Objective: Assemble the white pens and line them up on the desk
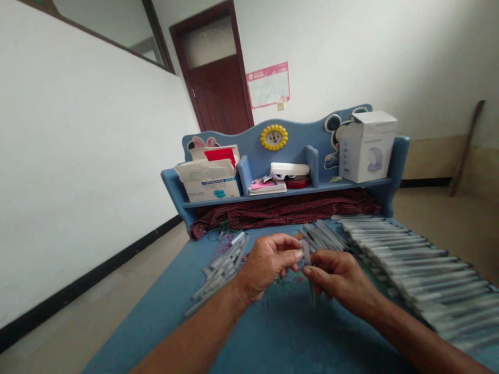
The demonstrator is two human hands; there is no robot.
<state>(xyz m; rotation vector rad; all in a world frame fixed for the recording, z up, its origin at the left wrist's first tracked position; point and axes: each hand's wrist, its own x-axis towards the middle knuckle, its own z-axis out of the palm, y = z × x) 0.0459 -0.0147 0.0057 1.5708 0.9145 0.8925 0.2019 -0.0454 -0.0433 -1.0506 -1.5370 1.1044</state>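
Note:
In front of me, above the desk, my left hand [271, 259] and my right hand [339, 278] meet at one slim, greyish, see-through pen [312, 295]. It stands nearly upright. My left thumb and forefinger pinch at its upper end, and my right thumb and fingers close round it a little lower. Blur hides its finer details. To the left of my left hand lies a loose pile of pale tube-like pen parts [222, 270]. Behind my right hand is a heap of grey translucent pen pieces [323, 235]. Long rows of similar pens [413, 259] lie side by side at the right.
The blue desk [187, 343] has a rear shelf [323, 189] carrying an opened mask box [212, 187], papers [268, 188], a red round case [297, 182] and a white carton [366, 150]. A checked red cloth [268, 210] lies beneath it. A yellow flower clock [274, 137] decorates the backboard.

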